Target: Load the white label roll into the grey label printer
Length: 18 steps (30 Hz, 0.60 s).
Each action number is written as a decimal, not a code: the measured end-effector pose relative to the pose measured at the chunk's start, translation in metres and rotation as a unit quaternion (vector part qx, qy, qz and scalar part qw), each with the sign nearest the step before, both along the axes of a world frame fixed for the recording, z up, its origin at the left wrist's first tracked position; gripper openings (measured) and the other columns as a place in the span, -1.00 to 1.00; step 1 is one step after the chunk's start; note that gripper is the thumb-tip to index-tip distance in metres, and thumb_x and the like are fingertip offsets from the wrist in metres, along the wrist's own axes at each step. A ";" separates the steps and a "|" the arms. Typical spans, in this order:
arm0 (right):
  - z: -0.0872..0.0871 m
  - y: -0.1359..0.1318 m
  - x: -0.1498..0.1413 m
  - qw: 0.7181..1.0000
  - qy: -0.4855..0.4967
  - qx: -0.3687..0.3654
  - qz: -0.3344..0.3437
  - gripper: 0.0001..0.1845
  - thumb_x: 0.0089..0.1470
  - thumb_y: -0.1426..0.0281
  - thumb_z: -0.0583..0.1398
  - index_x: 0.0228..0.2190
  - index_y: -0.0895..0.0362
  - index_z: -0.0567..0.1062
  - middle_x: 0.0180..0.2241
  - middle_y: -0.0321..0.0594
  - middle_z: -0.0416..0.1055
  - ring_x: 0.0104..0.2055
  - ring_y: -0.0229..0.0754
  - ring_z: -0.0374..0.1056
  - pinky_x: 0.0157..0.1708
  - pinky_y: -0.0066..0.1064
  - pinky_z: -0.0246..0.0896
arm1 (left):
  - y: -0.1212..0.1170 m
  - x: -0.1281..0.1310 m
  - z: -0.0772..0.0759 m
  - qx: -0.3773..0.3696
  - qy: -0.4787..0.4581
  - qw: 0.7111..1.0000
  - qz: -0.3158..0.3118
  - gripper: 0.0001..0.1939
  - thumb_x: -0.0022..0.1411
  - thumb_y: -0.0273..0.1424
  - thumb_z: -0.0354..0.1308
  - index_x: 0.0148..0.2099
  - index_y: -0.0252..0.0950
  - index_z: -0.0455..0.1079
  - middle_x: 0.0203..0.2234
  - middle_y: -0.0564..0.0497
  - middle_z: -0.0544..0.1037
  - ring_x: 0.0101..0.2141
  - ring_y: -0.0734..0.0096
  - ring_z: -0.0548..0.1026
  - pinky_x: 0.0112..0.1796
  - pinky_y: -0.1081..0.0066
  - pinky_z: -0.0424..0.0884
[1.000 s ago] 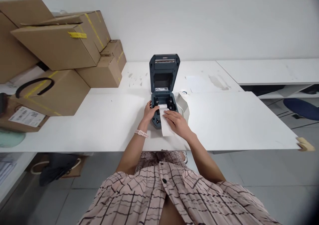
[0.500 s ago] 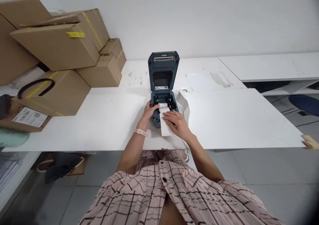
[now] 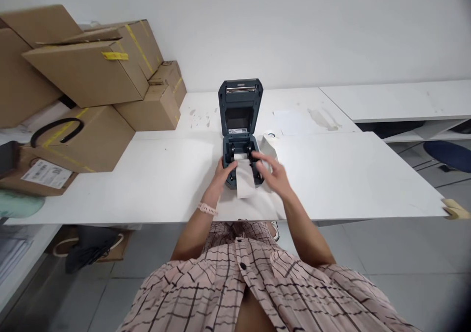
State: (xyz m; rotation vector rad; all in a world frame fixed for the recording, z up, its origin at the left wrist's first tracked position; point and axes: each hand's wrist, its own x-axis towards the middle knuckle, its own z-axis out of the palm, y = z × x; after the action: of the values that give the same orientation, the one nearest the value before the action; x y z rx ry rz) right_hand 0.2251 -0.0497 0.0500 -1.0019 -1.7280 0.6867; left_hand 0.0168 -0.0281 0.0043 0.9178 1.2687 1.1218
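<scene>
At my far left the cardboard boxes (image 3: 84,72) stand piled as they did half a second ago, a black curved band (image 3: 75,119) lying over one of the lower ones and a white label (image 3: 46,173) on another.

Nearer the middle, my left hand (image 3: 220,175), a pink wristband (image 3: 208,209) on its wrist, clasps the left side of the dark printer (image 3: 241,138), fingers along the outside and thumb over the edge beside the paper. It sits slightly closer to me than in the earlier frame.

The printer stands on the white table (image 3: 331,170) in front of me, its lid (image 3: 240,116) raised as before. From inside it a white paper strip (image 3: 245,181) runs out over the front edge towards me. Its front part, which lay partly under my right fingers, is now uncovered, and its loose end points straighter at me.

My right hand (image 3: 276,176) has come off the strip and moved to the right. It is open, thumb and index finger spread, a little blurred, over the printer's right side; I cannot tell whether a fingertip touches it. Behind that hand lies a piece of crumpled pale paper (image 3: 270,148). Farthest right, a blue stool (image 3: 449,156) stands beyond the table.
</scene>
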 end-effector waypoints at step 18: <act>0.071 0.081 -0.014 0.997 0.070 0.037 -0.025 -0.21 0.30 -0.26 -0.14 0.04 -0.02 0.56 0.06 -0.20 0.53 0.22 0.04 0.37 0.32 -0.01 0.16 | -0.065 -0.007 -0.016 0.046 -0.005 0.998 -0.038 0.08 0.11 0.03 0.38 0.51 -0.07 -0.07 0.45 -0.10 0.19 0.38 0.05 0.24 0.27 0.20 0.33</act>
State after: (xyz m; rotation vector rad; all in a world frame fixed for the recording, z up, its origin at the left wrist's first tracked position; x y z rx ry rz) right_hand 0.2111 0.0313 0.1205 -0.9207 -1.5901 0.6425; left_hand 0.0098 -0.0933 -0.0113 1.0200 1.1731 1.1307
